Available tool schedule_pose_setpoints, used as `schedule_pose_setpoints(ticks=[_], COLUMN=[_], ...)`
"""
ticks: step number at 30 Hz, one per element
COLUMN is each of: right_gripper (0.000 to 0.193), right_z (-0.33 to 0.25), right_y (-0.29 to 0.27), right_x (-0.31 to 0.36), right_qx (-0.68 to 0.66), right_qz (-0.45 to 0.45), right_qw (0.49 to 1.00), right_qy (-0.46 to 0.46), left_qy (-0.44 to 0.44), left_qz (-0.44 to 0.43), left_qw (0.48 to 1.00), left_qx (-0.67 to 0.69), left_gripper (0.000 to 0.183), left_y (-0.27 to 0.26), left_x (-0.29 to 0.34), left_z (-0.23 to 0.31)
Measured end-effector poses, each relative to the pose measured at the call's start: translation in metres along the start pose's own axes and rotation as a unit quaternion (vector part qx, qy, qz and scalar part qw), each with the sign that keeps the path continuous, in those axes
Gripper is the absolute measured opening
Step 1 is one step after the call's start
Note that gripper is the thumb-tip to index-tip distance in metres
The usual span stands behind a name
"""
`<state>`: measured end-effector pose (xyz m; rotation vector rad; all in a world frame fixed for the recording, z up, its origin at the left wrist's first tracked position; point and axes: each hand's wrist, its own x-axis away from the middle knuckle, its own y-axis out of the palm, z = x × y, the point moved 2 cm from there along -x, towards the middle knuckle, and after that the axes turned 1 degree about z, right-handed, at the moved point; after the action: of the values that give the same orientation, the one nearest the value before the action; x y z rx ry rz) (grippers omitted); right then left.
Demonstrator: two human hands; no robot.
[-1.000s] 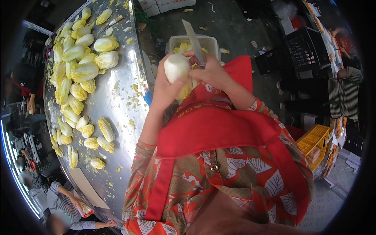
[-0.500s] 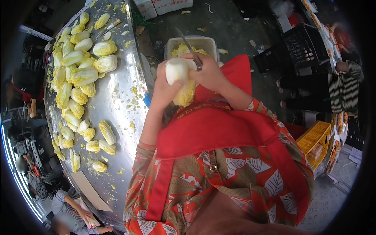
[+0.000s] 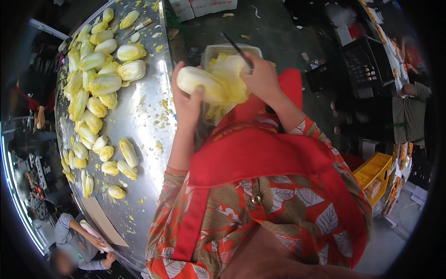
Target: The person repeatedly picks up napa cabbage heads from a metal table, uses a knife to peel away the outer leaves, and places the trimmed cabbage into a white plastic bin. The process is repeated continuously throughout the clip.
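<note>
A pale napa cabbage lies in my left hand, its white base pointing left and the thumb pressed along its side. My right hand is closed round a knife, whose dark blade points up and to the left. Loosened yellow-white outer leaves spread between the two hands, with my right fingers at their far end. Below the hands stands a pale plastic bin with yellow leaves in it, partly hidden by the cabbage and my red apron.
On the left, a metal table carries a heap of napa cabbages, scattered leaf scraps and a cardboard piece. A co-worker is at its near left end. Black crates and a yellow crate stand at right.
The cabbage has turned from upright to lying sideways and moved left with my left hand. My right hand has drawn outer leaves away to the right, still holding the knife.
</note>
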<state>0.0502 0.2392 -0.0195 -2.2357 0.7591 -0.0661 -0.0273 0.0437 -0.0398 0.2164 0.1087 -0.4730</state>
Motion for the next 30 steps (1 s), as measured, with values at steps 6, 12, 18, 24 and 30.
schedule_pose_setpoints(ticks=[6,12,18,24,30], right_gripper=[0.056,0.077,0.069,0.055,0.048], right_z=[0.03,-0.044,-0.042,-0.036,-0.042], right_y=[0.003,0.005,0.013,0.009,0.013], right_x=[-0.016,0.0,-0.001,0.004,0.019], right_qx=[0.026,-0.268,-0.292,-0.277,-0.215], right_qz=[-0.013,-0.276,-0.315,-0.323,-0.246], right_qw=[0.999,0.923,0.902,0.904,0.941], right_qy=[-0.016,-0.007,-0.044,-0.039,-0.089], left_qy=[-0.058,-0.095,-0.036,-0.116,-0.056], left_qz=[-0.039,-0.047,-0.069,-0.108,-0.093], left_qw=[0.973,0.968,0.978,0.965,0.986], left_qx=[0.22,0.228,0.192,0.211,0.126], left_gripper=[0.073,0.056,0.06,0.059,0.05], left_y=[-0.012,0.001,0.009,0.006,0.003], left_x=[-0.01,-0.004,-0.001,0.005,0.002], left_z=[0.015,0.0,0.006,0.009,0.0])
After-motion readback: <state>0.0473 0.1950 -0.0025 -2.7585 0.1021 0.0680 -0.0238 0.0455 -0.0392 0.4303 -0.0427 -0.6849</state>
